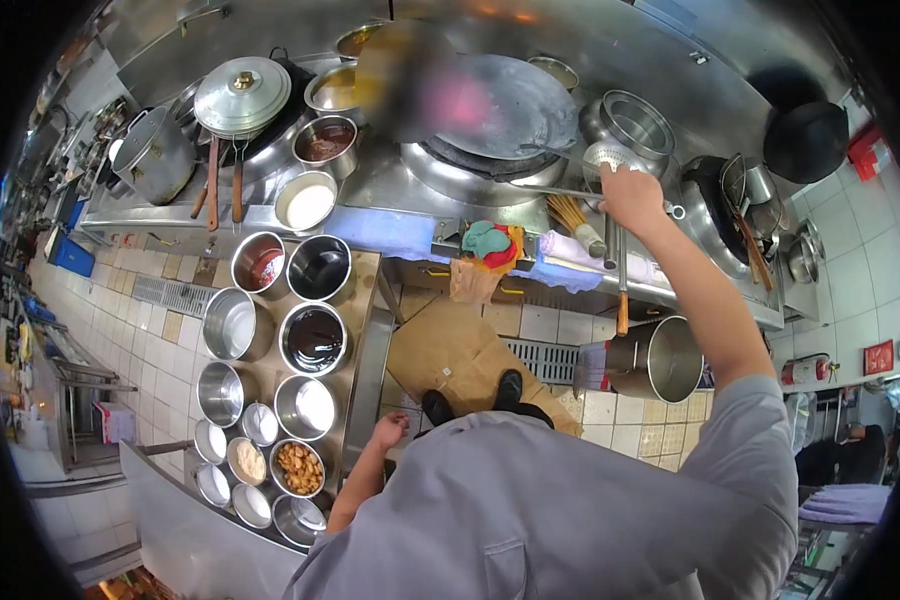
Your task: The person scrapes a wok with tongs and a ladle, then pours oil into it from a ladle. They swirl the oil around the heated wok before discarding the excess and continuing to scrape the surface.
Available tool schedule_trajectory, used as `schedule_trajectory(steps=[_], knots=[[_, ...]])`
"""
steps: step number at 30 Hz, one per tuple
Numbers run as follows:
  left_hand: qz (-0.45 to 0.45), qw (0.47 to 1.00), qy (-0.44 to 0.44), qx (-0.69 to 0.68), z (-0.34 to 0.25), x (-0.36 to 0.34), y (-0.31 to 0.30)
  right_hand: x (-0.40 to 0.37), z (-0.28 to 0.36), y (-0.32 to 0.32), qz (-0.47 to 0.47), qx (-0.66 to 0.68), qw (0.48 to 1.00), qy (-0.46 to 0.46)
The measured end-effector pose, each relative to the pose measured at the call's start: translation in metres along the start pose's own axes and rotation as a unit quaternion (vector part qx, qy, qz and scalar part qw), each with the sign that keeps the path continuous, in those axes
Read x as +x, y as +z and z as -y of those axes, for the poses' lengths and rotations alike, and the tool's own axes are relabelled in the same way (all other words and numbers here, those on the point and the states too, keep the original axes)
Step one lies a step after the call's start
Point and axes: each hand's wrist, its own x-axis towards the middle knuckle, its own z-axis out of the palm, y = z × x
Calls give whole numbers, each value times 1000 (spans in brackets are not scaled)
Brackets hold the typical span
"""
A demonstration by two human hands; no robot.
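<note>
My right hand [630, 198] reaches over the stove's front, its fingers closed at a long-handled metal utensil [560, 190]. A ring-ended handle [676, 212] shows just beyond the hand. Right behind my fingers is a perforated ladle [612, 157]. A large wok [515, 105] sits tilted on the burner to the left, partly covered by a blurred dark and pink shape. Below my right hand are a bamboo brush [573, 215] and a wooden-ended handle [623, 310]. My left hand [390, 430] hangs beside the metal side counter, fingers loosely curled, with nothing visible in it.
On the left counter [362, 385] stand several metal pots, including one of dark sauce [313, 338] and one of brown chunks [298, 468]. A lidded pan [242, 95] sits at the back left. Cardboard [440, 350] lies underfoot. A big pot [670, 360] is at the right.
</note>
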Motion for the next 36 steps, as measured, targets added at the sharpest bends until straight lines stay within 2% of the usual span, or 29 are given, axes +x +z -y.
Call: schedule_trajectory(steps=[2, 4, 8, 10, 15, 19, 20, 23, 25, 27, 29, 30, 32, 34, 36], knots=[[-8, 1000, 21, 12, -6, -4, 2, -3, 1, -11, -32, -12, 999, -32], [6, 990, 14, 141, 10, 5, 0, 0, 6, -9, -36, -15, 999, -30], [4, 969, 20, 245, -20, -21, 4, 5, 14, -11, -30, -21, 999, -37], [18, 988, -10, 151, -28, -28, 5, 10, 15, -4, -34, -24, 998, -40], [15, 995, -24, 100, 5, 0, -4, 26, 22, 16, -32, 7, 999, -31], [35, 999, -29, 11, -2, 5, -7, 51, 48, 55, -4, 63, 998, 30], [34, 999, -30, 12, -13, 1, -6, 55, 52, 61, -2, 90, 994, 57], [4, 998, -20, 58, -33, -8, -4, 58, 54, 61, -16, 73, 996, 54], [14, 999, 17, 44, -19, 12, -9, 53, 42, 55, -17, 71, 995, 68], [6, 999, 33, 37, -34, 10, -7, 41, 16, 22, 26, 17, 999, 12], [-1, 999, 44, 31, -40, 1, -4, 18, -7, -23, 109, 13, 994, -31], [2, 999, 47, 26, -41, -1, -3, 8, -9, -23, 107, 11, 994, -30], [7, 998, 59, 25, -44, 0, -1, -8, -17, -23, 76, 126, 989, 32], [7, 999, 15, 34, -38, 0, 2, -11, -7, 56, 11, 270, 962, 20], [24, 998, 14, 63, -27, 3, 2, -18, 45, 88, -15, 434, 893, 114]])
